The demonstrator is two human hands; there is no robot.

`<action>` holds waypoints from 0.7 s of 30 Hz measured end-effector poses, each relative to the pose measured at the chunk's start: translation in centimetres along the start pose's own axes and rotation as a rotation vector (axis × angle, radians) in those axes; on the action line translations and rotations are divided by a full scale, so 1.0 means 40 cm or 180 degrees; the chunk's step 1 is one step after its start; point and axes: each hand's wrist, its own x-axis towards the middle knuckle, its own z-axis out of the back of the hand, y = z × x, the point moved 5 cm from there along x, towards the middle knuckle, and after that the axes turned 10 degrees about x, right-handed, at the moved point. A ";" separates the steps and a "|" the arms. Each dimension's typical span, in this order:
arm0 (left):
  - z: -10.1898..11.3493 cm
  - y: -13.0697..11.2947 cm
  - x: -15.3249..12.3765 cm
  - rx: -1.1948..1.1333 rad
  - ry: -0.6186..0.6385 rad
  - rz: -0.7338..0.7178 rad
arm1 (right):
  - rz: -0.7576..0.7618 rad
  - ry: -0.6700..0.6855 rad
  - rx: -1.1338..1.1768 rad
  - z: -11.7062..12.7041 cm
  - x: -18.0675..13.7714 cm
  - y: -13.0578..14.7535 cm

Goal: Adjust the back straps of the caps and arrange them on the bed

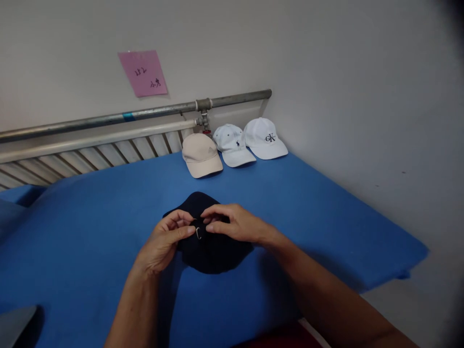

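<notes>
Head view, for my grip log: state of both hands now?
Left hand: pinching the dark cap beside its metal buckle.
Right hand: at the same cap; open or closed cannot be told.

Dark cap (pixel 219 253), matt cloth

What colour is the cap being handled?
The cap is black or very dark navy, best seen in head view.

A dark cap (pixel 219 253) sat low over a blue surface (pixel 108 217), its rounded edge nearest the camera and its small, pale metal buckle (pixel 198 235) turned upward; whether it was fastened could not be made out.
</notes>
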 end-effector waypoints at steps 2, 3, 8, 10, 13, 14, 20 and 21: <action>0.001 -0.004 0.000 0.0068 0.0065 -0.0150 | -0.0039 0.0191 -0.0015 -0.002 -0.005 0.003; 0.002 -0.005 0.000 0.0079 0.0093 -0.0228 | -0.0006 0.0259 -0.0016 -0.003 -0.008 0.006; 0.013 0.000 0.000 0.0295 0.0243 -0.0369 | -0.0053 0.0389 -0.0241 0.000 -0.015 0.010; 0.016 -0.001 -0.002 0.0548 0.0303 -0.0390 | -0.0016 0.0354 -0.0398 0.004 -0.016 0.012; 0.016 -0.015 -0.011 0.1010 0.0349 -0.0554 | 0.0095 0.0256 -0.0556 0.012 -0.019 0.016; 0.013 -0.020 -0.014 0.1121 0.0373 -0.0564 | 0.0099 0.0230 -0.0570 0.014 -0.020 0.016; -0.018 -0.020 -0.032 0.1485 0.0746 -0.0185 | -0.0004 0.0091 -0.0095 0.025 -0.032 0.024; -0.019 -0.022 -0.034 0.1495 0.0750 -0.0227 | -0.0014 0.0065 0.0036 0.027 -0.034 0.027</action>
